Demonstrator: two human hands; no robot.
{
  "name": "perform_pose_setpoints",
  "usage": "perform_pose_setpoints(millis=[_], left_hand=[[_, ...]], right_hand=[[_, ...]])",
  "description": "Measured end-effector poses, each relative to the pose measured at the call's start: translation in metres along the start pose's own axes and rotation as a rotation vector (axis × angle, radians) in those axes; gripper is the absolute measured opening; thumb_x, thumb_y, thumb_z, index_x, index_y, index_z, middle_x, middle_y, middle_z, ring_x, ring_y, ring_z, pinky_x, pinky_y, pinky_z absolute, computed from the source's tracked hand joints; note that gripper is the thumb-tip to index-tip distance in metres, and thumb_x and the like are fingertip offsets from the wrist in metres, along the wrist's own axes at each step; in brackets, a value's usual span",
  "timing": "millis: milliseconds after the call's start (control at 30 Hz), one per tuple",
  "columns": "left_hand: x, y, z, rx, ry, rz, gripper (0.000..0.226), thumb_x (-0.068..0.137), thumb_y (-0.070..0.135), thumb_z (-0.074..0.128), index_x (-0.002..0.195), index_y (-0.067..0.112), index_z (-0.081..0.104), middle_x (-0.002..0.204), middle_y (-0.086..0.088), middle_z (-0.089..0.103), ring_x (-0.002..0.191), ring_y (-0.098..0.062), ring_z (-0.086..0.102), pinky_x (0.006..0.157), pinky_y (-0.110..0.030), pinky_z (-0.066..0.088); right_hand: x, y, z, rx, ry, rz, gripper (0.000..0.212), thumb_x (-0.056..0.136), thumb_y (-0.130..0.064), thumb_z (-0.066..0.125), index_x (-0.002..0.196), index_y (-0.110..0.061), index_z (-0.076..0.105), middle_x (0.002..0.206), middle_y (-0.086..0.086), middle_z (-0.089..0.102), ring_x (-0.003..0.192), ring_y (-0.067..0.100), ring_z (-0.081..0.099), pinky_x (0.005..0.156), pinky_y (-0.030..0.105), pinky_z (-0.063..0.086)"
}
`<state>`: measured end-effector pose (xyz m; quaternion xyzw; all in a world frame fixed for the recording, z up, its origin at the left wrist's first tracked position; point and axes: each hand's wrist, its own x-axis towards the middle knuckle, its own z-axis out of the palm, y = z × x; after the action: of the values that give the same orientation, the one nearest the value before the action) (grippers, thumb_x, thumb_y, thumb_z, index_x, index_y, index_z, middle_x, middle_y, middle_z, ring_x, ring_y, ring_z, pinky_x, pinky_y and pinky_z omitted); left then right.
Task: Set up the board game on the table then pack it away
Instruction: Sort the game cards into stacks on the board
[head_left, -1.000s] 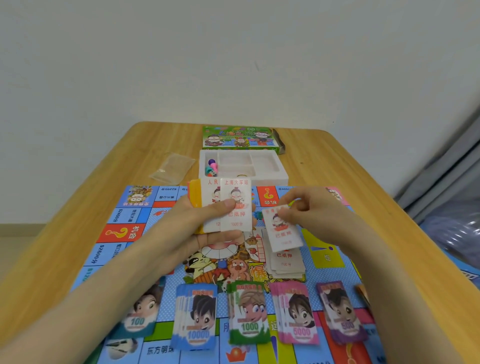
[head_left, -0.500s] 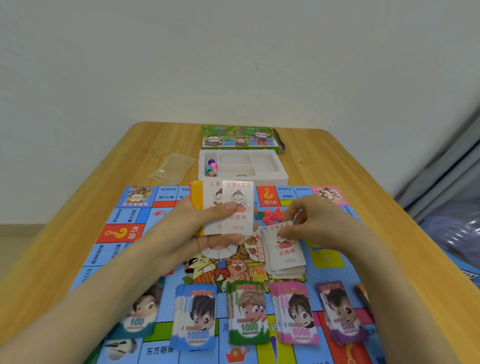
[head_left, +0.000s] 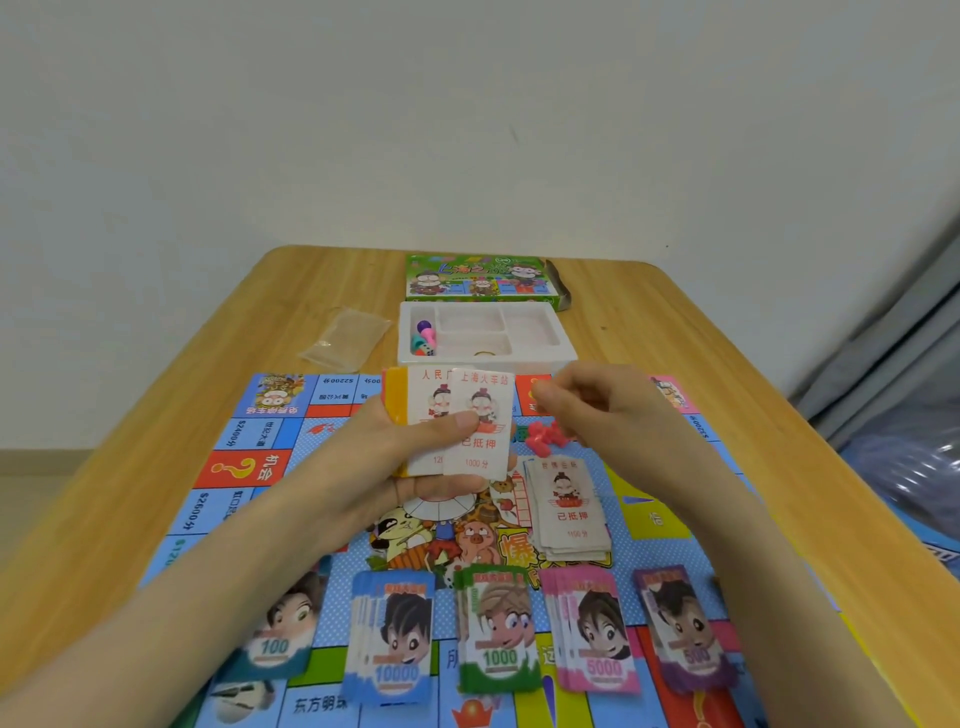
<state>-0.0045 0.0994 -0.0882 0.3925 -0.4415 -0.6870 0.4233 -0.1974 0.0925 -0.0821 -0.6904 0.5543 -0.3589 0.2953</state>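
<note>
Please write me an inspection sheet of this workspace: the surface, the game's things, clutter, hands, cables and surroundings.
Surface: wooden table, its near part covered by the board.
Job's things: five money piles in a row along the board's near edge; card pile at the board's centre; red pieces just beyond it; white tray with coloured pieces in its left compartment; green box behind the tray.
Clutter: clear bag left of the tray.
Grippers: left hand grips a fanned card stack; right hand beside it, blurred, grip unclear.
Cables: nothing seen.
Surroundings: white wall; grey curtain at right.
</note>
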Motion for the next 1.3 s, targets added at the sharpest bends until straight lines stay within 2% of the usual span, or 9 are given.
perform_pose_setpoints(millis=[167, 267, 433, 533, 700, 800, 900, 1067, 1300], left_hand=[[0.000, -0.001, 0.001, 0.027, -0.008, -0.002, 0.036, 0.064, 0.011, 0.067, 0.101, 0.015, 0.065, 0.090, -0.007, 0.075, 0.075, -0.022, 0.073, 0.048, -0.024, 0.055], [-0.001, -0.001, 0.001, 0.050, -0.027, -0.012, 0.038, 0.065, 0.013, 0.067, 0.103, 0.016, 0.065, 0.089, -0.006, 0.075, 0.076, -0.019, 0.073, 0.048, -0.024, 0.055], [-0.002, -0.001, 0.003, 0.006, -0.042, -0.031, 0.035, 0.066, 0.017, 0.064, 0.100, 0.017, 0.064, 0.087, -0.006, 0.075, 0.074, -0.019, 0.073, 0.048, -0.026, 0.056], [-0.002, 0.000, 0.005, -0.069, -0.050, -0.052, 0.035, 0.065, 0.013, 0.064, 0.100, 0.013, 0.063, 0.085, -0.009, 0.075, 0.073, -0.023, 0.073, 0.051, -0.032, 0.058], [-0.001, 0.002, 0.006, -0.179, -0.092, -0.073, 0.040, 0.064, -0.002, 0.057, 0.103, 0.008, 0.061, 0.092, -0.015, 0.074, 0.081, -0.032, 0.072, 0.064, -0.044, 0.060], [0.000, 0.000, 0.004, -0.138, -0.123, -0.068, 0.038, 0.069, 0.001, 0.058, 0.106, 0.010, 0.062, 0.097, -0.014, 0.074, 0.086, -0.030, 0.072, 0.065, -0.040, 0.060], [0.002, -0.002, 0.002, -0.112, -0.112, -0.056, 0.039, 0.070, 0.004, 0.060, 0.108, 0.012, 0.062, 0.099, -0.013, 0.074, 0.086, -0.029, 0.072, 0.062, -0.036, 0.061], [0.003, -0.002, -0.003, -0.077, -0.066, -0.021, 0.043, 0.070, 0.010, 0.062, 0.113, 0.008, 0.060, 0.101, -0.016, 0.073, 0.082, -0.031, 0.072, 0.054, -0.027, 0.059], [0.003, -0.002, -0.004, -0.056, -0.075, 0.029, 0.040, 0.073, 0.012, 0.061, 0.112, 0.012, 0.060, 0.102, -0.011, 0.073, 0.089, -0.029, 0.072, 0.058, -0.024, 0.059]], right_hand=[[-0.004, -0.011, 0.010, 0.215, -0.102, -0.082, 0.038, 0.076, -0.046, 0.055, 0.086, -0.010, 0.062, 0.064, -0.001, 0.059, 0.054, 0.001, 0.053, 0.051, 0.012, 0.038], [-0.004, -0.010, 0.016, 0.197, -0.100, -0.110, 0.019, 0.083, -0.028, 0.066, 0.095, -0.015, 0.059, 0.073, 0.002, 0.061, 0.062, 0.007, 0.055, 0.057, 0.020, 0.045], [-0.005, -0.009, 0.020, 0.161, -0.036, -0.149, 0.016, 0.083, -0.016, 0.069, 0.092, -0.020, 0.058, 0.088, 0.006, 0.067, 0.082, 0.025, 0.064, 0.068, 0.039, 0.054], [-0.004, -0.009, 0.020, 0.152, -0.001, -0.148, 0.016, 0.082, -0.013, 0.070, 0.089, -0.021, 0.058, 0.084, 0.004, 0.066, 0.080, 0.025, 0.064, 0.063, 0.032, 0.052], [-0.003, -0.011, 0.018, 0.108, 0.056, -0.164, 0.023, 0.084, -0.009, 0.066, 0.086, -0.030, 0.057, 0.072, -0.010, 0.059, 0.066, 0.002, 0.054, 0.057, 0.010, 0.042], [-0.003, -0.009, 0.015, 0.077, 0.079, -0.156, 0.029, 0.088, -0.008, 0.062, 0.083, -0.036, 0.057, 0.077, -0.004, 0.061, 0.068, 0.004, 0.055, 0.059, 0.014, 0.046], [-0.002, -0.008, 0.012, 0.112, 0.095, -0.101, 0.029, 0.090, -0.008, 0.059, 0.081, -0.036, 0.059, 0.081, 0.011, 0.062, 0.072, 0.019, 0.062, 0.059, 0.032, 0.055], [-0.003, -0.010, -0.001, 0.257, 0.126, 0.062, 0.020, 0.094, -0.008, 0.052, 0.080, -0.019, 0.062, 0.076, 0.002, 0.063, 0.055, -0.006, 0.057, 0.045, 0.009, 0.039], [0.000, 0.000, -0.012, -0.032, 0.039, 0.225, 0.016, 0.094, -0.017, 0.054, 0.083, -0.013, 0.065, 0.085, 0.004, 0.068, 0.076, 0.011, 0.062, 0.062, 0.021, 0.046]])
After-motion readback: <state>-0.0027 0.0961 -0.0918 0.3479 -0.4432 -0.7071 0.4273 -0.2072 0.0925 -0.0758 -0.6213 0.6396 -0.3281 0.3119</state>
